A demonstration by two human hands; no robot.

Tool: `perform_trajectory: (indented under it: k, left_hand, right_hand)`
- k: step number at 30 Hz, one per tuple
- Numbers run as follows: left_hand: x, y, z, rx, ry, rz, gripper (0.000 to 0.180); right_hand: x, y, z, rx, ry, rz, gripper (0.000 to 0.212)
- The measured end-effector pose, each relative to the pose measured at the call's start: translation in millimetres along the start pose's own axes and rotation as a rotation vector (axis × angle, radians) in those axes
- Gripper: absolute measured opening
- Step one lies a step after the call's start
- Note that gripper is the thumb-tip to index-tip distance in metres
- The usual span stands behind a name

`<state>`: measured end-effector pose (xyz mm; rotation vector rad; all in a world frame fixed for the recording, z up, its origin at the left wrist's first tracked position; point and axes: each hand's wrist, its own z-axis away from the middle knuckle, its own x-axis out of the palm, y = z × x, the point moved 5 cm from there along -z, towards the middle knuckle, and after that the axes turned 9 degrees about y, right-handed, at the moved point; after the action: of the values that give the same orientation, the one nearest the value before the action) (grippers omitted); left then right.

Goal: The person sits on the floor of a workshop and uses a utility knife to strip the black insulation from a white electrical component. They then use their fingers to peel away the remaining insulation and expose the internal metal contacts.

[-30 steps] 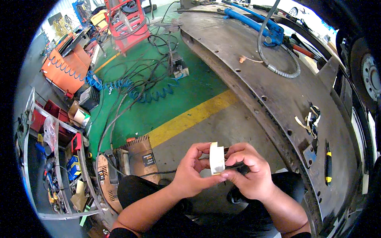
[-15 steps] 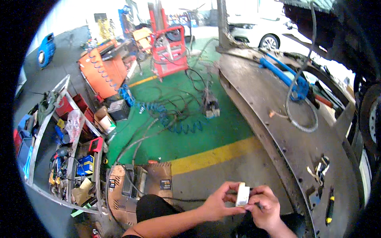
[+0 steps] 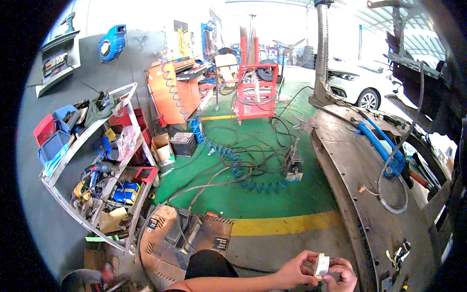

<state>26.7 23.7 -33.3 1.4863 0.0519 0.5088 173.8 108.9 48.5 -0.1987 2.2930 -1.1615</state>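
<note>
Low in the head view I hold a small white box-shaped piece (image 3: 322, 265) with a yellowish edge; its exact kind does not show. My left hand (image 3: 296, 270) pinches it from the left, fingers above and thumb below. Against its right side are the curled fingers and thumb of my right hand (image 3: 343, 276). The piece is tilted a little, over the bare floor strip beside the steel lift platform (image 3: 355, 204). My dark-clothed knee (image 3: 210, 265) shows left of the hands.
On the platform lie a blue hydraulic cylinder (image 3: 374, 141) and a looped hose (image 3: 395, 211). Cables and a coiled air hose (image 3: 262, 186) cross the green floor. At left stands a metal rack (image 3: 87, 129) loaded with tools; flattened cardboard (image 3: 158, 243) lies near my knee. A red cart (image 3: 257, 104) stands farther back.
The view has tilted up and turned left, so the scene sits lower and farther right. Both hands still hold the white piece, which now leans slightly differently.
</note>
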Motion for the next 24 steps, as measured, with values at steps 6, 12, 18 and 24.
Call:
perform_trajectory:
  k: [6, 12, 18, 24]
  left_hand:
    - [2.2, -18.8, -4.2, -0.001, 0.015, 0.047, 0.089]
    - [4.0, -7.5, 1.2, -0.032, 0.021, 0.006, 0.090]
    - [2.0, -22.5, -4.8, 0.031, 0.015, 0.087, 0.089]
    - [4.9, -12.3, -3.8, 0.014, 0.035, 0.123, 0.091]
  right_hand:
    - [-2.6, 4.3, -1.5, -0.050, -0.061, 0.011, 0.014]
    - [-1.0, 16.4, 3.4, -0.027, -0.072, -0.049, 0.014]
    - [-0.1, -3.9, 1.1, -0.045, 0.010, 0.037, 0.014]
    - [2.0, -7.1, 3.4, -0.126, 0.065, 0.179, 0.017]
